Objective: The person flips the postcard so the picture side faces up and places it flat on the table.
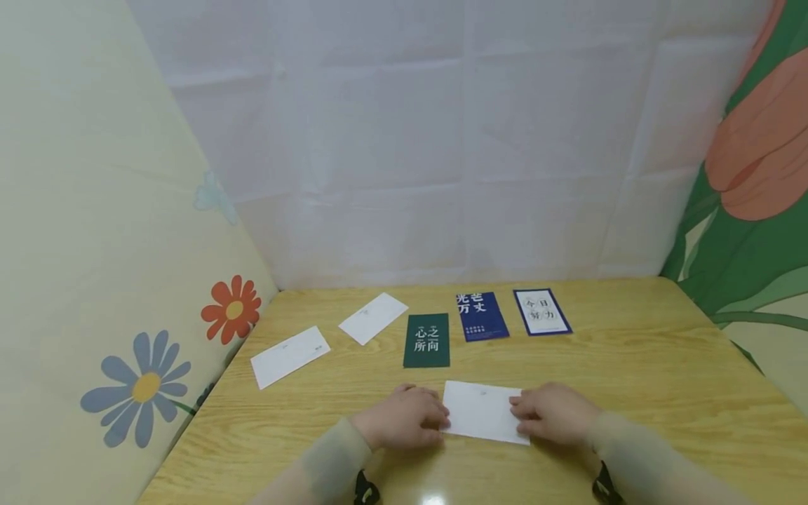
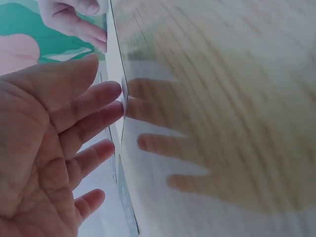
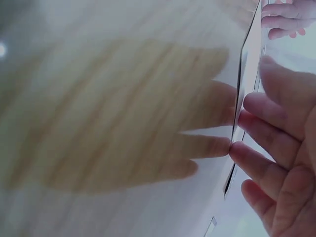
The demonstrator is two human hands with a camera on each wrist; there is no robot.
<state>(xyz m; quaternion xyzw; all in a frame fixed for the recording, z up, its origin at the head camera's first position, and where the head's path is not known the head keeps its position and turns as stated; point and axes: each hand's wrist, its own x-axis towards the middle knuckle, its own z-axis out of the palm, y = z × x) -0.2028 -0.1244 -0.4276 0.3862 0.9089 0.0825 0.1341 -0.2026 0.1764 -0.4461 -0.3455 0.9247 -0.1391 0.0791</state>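
A white card (image 1: 482, 412), blank but for a small faint mark, lies on the near part of the table between both hands. My left hand (image 1: 407, 419) touches its left edge with the fingertips; in the left wrist view those fingers (image 2: 91, 116) are spread and loosely extended. At the card's right edge rests my right hand (image 1: 558, 414), its fingertips over the border. The right wrist view shows these fingers (image 3: 264, 131) relaxed against the card's edge, not wrapped round it. Just beyond the card lies a green card (image 1: 426, 341) with white characters.
Two more white cards, one at the far left (image 1: 290, 356) and one nearer the middle (image 1: 374, 318), lie apart. A blue card (image 1: 482, 317) and a blue-bordered white card (image 1: 542, 312) lie toward the back. A white cloth (image 1: 404, 140) hangs behind the wooden table (image 1: 631, 365).
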